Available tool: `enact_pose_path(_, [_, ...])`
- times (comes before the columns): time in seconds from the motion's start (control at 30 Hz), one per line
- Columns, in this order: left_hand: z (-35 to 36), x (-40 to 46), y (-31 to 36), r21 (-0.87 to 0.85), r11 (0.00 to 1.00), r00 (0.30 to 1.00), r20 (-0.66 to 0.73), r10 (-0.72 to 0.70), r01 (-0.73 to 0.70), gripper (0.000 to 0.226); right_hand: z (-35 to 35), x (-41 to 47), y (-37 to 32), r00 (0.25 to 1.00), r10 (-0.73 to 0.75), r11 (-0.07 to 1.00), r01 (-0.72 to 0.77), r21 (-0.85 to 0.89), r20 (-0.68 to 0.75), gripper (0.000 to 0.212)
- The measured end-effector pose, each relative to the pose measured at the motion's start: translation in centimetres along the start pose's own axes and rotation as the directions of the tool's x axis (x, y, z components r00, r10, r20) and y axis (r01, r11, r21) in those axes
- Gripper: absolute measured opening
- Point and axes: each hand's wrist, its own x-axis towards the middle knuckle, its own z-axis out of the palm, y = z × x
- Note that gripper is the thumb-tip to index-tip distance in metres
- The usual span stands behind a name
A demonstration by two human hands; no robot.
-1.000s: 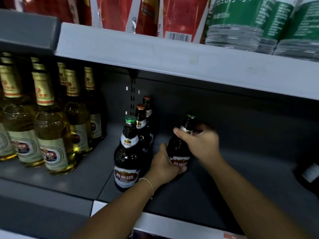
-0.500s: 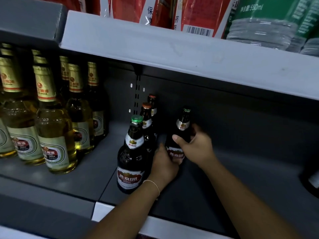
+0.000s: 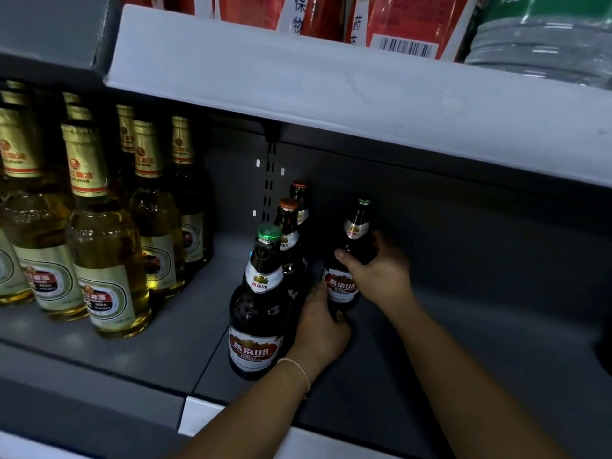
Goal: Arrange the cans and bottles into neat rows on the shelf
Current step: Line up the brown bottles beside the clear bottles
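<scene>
Glossy glass bottles (image 3: 258,303) — matt metal shelf (image 3: 185,339)

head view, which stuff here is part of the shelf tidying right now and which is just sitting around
In the job:
- held dark bottle, gripped by left hand and right hand
- dark row beside it
- shelf

Just there:
- yellow bottles at left
- red packs and water bottles above

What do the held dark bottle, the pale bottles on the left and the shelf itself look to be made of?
Dark bottle: looks like brown glass, glossy, with a paper label and a green cap, probably metal. Both hands, left hand and right hand, grip it. Pale bottles: clear glass showing yellow liquid, gold foil round the necks. Shelf: likely painted metal, matte grey; slotted upright behind.
</scene>
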Motion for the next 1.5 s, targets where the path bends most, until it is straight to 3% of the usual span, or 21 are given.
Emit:
enact_pose_path(0.33, [0.2,0.4,-0.3,0.047,0.998,0.999,0.016,-0.032,0.031,0.071,0.7,0.2,-0.1,0.999,-0.019,1.0,0.02,0.02,-0.029,0.05])
enact_pose_path(0.73, [0.1,0.3,-0.2,0.068,0.996,0.997,0.053,-0.052,0.049,0.073,1.2,-0.2,0.1,0.994,-0.071,0.997,0.071,-0.005,-0.087,0.052])
enact_pose_path(0.87, [-0.2,-0.1,0.2,0.021,0.999,0.999,-0.021,-0.034,0.034,0.066,0.9,-0.3,-0.2,0.998,-0.057,0.998,0.058,0.008,-0.04,0.051])
enact_pose_path(0.97, [-0.3,-0.4,0.6,0.014,1.0,0.998,-0.058,-0.01,0.01,0.056,-0.2,-0.6,0.1,0.998,0.048,0.998,-0.05,0.038,0.048,0.058])
enact_pose_path(1.2, [0.9,-1.3,3.2,-0.082,0.99,0.993,-0.013,0.118,-0.119,0.038,-6.3,-2.5,3.4,0.984,0.155,0.97,-0.134,0.203,-0.091,0.048])
enact_pose_path(1.5, [9.6,-2.6,11.5,-0.141,0.941,0.924,0.193,0.331,-0.307,0.049,-19.3,-5.7,8.6,0.945,0.166,0.985,-0.145,0.094,-0.281,0.029])
